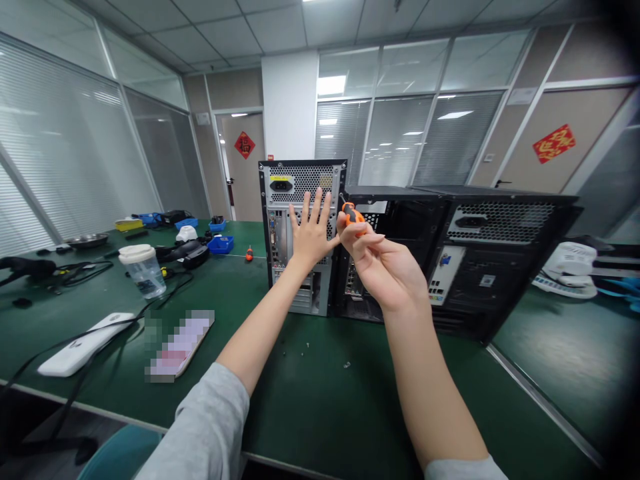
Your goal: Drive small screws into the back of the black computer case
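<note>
One screwdriver [352, 215] in right hand [387, 270]

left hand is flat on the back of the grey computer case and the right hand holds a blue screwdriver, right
Not quite. The head view shows the screwdriver in the right hand has an orange handle, not blue. The left hand does lie flat on the back of the grey computer case.

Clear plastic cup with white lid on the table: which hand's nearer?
Left. The left hand lies flat on the back of the grey computer tower, right of the clear lidded cup; the right hand, gripping an orange-handled screwdriver, is farther right.
</note>
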`<state>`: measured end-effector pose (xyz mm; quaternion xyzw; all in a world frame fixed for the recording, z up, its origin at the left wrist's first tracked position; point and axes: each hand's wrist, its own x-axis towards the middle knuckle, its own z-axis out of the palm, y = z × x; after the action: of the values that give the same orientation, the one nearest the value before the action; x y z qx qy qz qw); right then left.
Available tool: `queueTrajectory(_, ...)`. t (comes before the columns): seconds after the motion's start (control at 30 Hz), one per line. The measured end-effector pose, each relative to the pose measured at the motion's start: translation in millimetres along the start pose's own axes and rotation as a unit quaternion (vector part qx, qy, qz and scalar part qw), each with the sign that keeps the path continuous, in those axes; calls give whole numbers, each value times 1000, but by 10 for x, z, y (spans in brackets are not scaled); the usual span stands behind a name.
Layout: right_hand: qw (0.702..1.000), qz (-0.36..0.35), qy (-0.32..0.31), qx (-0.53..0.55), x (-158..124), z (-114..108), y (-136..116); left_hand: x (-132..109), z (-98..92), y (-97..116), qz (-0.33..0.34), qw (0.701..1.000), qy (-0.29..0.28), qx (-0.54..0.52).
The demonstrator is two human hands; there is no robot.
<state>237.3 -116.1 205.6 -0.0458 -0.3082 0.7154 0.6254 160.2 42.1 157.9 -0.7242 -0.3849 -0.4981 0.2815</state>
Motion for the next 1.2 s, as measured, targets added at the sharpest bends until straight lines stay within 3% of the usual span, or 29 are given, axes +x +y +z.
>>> queueTrajectory(0.27, 1000, 3, -25, -12, -9, 3, -3, 0, 4, -1, 5, 1000, 9, 2)
queueTrajectory(0.5, 998, -4, 13, -55, -6, 17, 6, 1, 9, -3, 7, 1000, 15, -3)
queueTrajectory(0.67, 999, 1, 19, -27, -12, 4, 9, 4, -2, -3, 6, 1000, 11, -4)
queueTrajectory(0.93, 997, 11, 7, -71, -24, 8, -19, 0, 5, -8, 6, 1000, 11, -7)
queueTrajectory(1.2, 999, 14, -16, -49, -16, 6, -51, -5, 27, -11, 5, 1000, 16, 4)
